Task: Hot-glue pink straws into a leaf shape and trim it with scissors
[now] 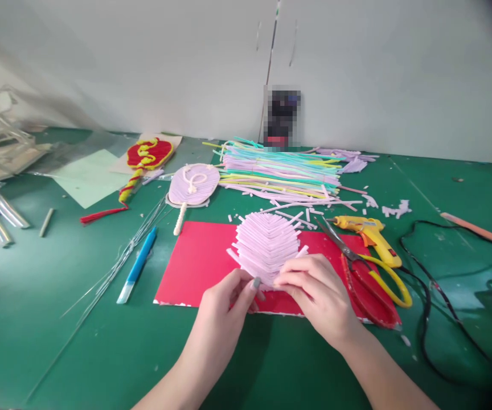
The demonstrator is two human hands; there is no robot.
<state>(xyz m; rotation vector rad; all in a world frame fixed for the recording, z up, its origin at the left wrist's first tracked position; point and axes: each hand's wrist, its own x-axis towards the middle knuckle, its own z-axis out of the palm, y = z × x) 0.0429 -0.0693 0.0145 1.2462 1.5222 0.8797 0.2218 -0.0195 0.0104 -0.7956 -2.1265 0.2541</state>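
A pale lilac panel of pipe cleaners (267, 242), laid in a herringbone pattern with uneven ends at its edge, lies over a red board (203, 256). My left hand (234, 293) pinches the panel's near edge between thumb and fingers. At the near right edge, the fingers of my right hand (314, 290) are closed on the same panel; their tips hide part of it. Scissors (365, 273) with red and yellow handles rest on the board's right side. Just behind them is a yellow glue gun (369, 233).
A bundle of coloured pipe cleaners (280, 171) lies at the back, with cut scraps around it. Further left are a lilac fan (193, 185), a red-and-yellow fan (150, 154), a blue pen (138, 262) and thin wires (113, 273). A black cord (427, 319) loops at the right.
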